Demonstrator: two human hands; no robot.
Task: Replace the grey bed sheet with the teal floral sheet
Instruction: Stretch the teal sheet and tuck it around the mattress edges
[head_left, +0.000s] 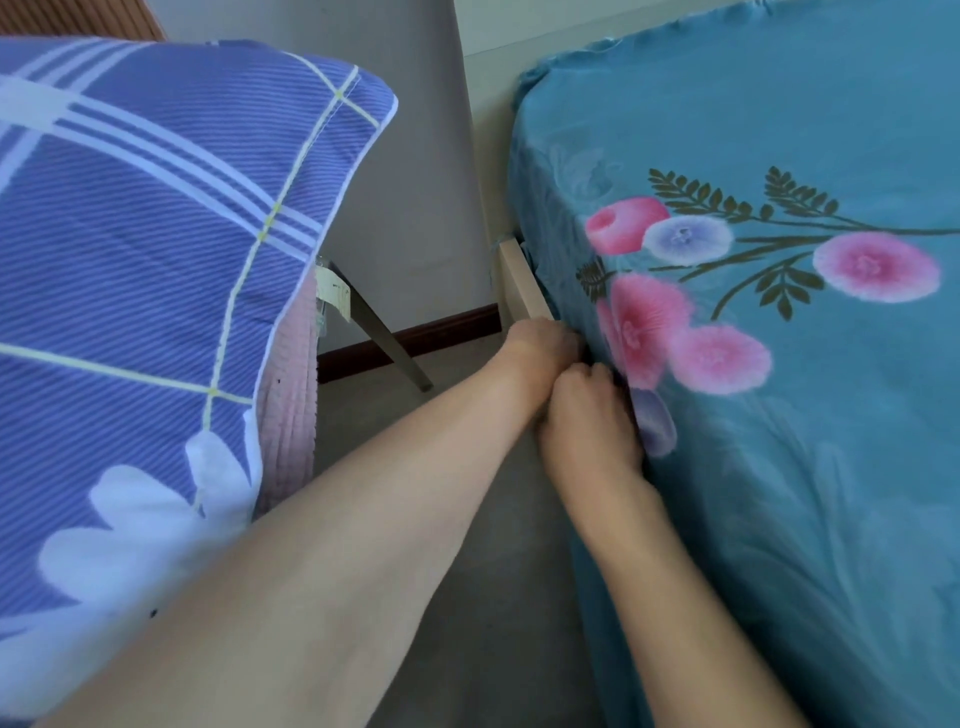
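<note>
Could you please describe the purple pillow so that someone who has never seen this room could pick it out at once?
Start from the bed under the teal floral sheet on the right, then look across the floor gap to the left. The purple pillow fills that side, close to the camera. Fine stripes, white and yellow check lines and a white flower mark it out from the pink cloth beneath.

The bed is on the right, and the floral sheet (779, 389) lies on top of it and hangs down its side. A pillow (156, 234) sits on the left, on top of a chair (384, 332). The floor (467, 597) runs between the chair and the bed. The wall (405, 182) stands behind them. Both hands are low at the side of the bed, touching the sheet. The left hand (543, 345) is just behind the right hand (587, 410), and they are right next to each other. A bit of the bed frame (522, 283) shows just behind the left hand.
</note>
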